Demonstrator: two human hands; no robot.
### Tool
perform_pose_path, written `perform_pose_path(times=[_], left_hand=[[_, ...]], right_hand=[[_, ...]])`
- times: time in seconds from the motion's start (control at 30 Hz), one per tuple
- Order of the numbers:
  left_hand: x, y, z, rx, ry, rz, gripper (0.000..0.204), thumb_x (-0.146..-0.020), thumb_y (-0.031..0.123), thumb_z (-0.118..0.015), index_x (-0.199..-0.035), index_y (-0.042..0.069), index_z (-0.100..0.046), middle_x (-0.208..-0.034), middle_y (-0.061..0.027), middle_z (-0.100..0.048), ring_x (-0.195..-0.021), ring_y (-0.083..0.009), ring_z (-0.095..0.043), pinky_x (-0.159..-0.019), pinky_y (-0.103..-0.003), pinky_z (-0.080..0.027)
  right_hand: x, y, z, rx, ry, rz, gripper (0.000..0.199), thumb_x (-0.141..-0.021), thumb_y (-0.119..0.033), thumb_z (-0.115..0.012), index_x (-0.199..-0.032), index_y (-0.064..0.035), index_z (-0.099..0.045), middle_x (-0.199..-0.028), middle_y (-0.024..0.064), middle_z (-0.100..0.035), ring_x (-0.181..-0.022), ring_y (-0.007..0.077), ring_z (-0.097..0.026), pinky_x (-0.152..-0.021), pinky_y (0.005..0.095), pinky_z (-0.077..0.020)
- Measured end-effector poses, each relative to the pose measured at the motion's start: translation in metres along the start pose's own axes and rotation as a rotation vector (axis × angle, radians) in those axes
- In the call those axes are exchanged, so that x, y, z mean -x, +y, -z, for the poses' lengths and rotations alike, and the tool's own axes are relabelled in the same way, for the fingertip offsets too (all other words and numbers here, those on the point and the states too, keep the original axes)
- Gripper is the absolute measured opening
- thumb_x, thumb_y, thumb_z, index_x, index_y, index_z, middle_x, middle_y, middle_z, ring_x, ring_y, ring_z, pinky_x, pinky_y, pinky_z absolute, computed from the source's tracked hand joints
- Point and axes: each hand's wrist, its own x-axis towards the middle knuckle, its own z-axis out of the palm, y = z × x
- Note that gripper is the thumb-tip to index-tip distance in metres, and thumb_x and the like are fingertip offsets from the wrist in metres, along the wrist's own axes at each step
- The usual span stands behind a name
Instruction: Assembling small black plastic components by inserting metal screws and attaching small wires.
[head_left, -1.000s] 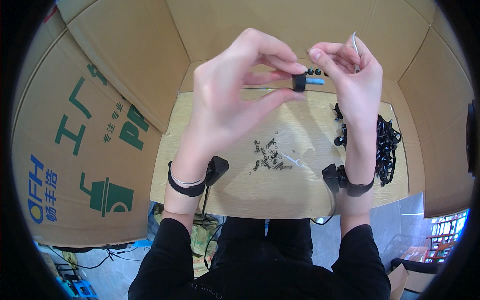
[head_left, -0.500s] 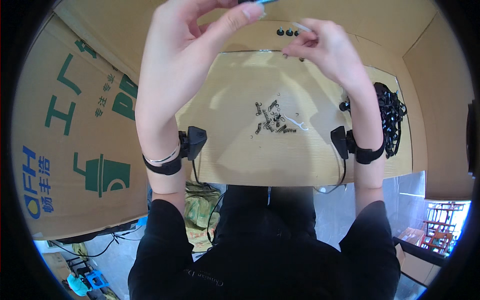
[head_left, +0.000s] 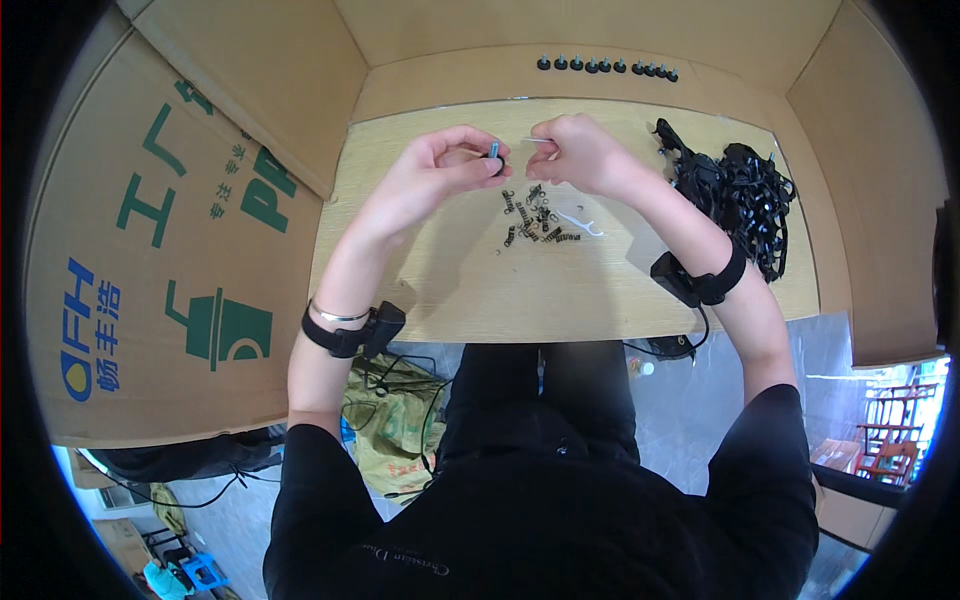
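- So, head view: left hand [head_left: 440, 175] is up over the wooden surface [head_left: 450, 290], fingertips pinched on a small black part with a blue bit [head_left: 494, 154].
- Right hand [head_left: 580, 155] sits just beside it, closed on a thin pale pin [head_left: 540, 141] that points toward the left hand's part. The two hands are near each other but not touching.
- Right under and between the hands there's a scatter of small dark springs [head_left: 530, 220] lying loose, plus a white wire piece [head_left: 580, 222] next to them.
- Off to the right, well apart from the hands, a tangled heap of black parts [head_left: 740, 200].
- Along the far edge, a row of little black knobs [head_left: 605, 67].
- Cardboard walls [head_left: 200, 200] box the surface in on three sides.
- Both wrists wear black bands with a small box; cables hang down below the near edge.
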Motion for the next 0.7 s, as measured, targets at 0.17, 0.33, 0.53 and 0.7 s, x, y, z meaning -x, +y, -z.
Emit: perform_pose_path(times=[0.17, 0.33, 0.53, 0.7], left_hand=[[-0.026, -0.026, -0.018, 0.281, 0.0, 0.08, 0.023, -0.088, 0.014, -0.069, -0.104, -0.001, -0.063, -0.107, -0.0103, -0.067, -0.101, -0.0153, -0.064, -0.091, -0.028, -0.049], [-0.109, -0.047, -0.008, -0.149, 0.101, -0.082, 0.026, -0.082, 0.02, -0.076, -0.099, 0.002, -0.067, -0.094, -0.0097, -0.071, -0.086, -0.0138, -0.066, -0.082, -0.027, -0.049], [-0.259, -0.103, 0.051, -0.553, 0.408, -0.235, 0.028, -0.068, 0.019, -0.085, -0.085, 0.002, -0.07, -0.082, -0.0106, -0.071, -0.075, -0.0173, -0.067, -0.07, -0.031, -0.053], [-0.293, -0.112, 0.054, -0.84, 0.532, -0.241, 0.027, -0.064, 0.018, -0.085, -0.081, 0.003, -0.071, -0.077, -0.0103, -0.07, -0.074, -0.0204, -0.068, -0.072, -0.033, -0.055]], right_hand=[[0.025, 0.026, 0.029, 0.038, 0.218, -0.006, 0.016, -0.084, -0.01, -0.067, -0.09, 0.0031, -0.06, -0.078, 0.0093, -0.068, -0.081, 0.0137, -0.066, -0.067, 0.0273, -0.0516], [0.083, 0.033, 0.07, 0.064, 0.288, -0.285, 0.019, -0.085, -0.015, -0.067, -0.086, 0.0029, -0.058, -0.082, 0.0086, -0.07, -0.072, 0.0124, -0.06, -0.07, 0.0274, -0.048], [0.164, 0.067, 0.076, 0.132, 0.7, -0.336, 0.032, -0.08, -0.008, -0.068, -0.07, -0.0008, -0.038, -0.075, 0.0134, -0.068, -0.065, 0.0181, -0.062, -0.062, 0.0307, -0.048], [0.22, 0.091, 0.068, 0.106, 0.835, -0.446, 0.032, -0.079, -0.002, -0.067, -0.072, -0.0028, -0.036, -0.079, 0.0118, -0.071, -0.063, 0.017, -0.064, -0.06, 0.0289, -0.0496]])
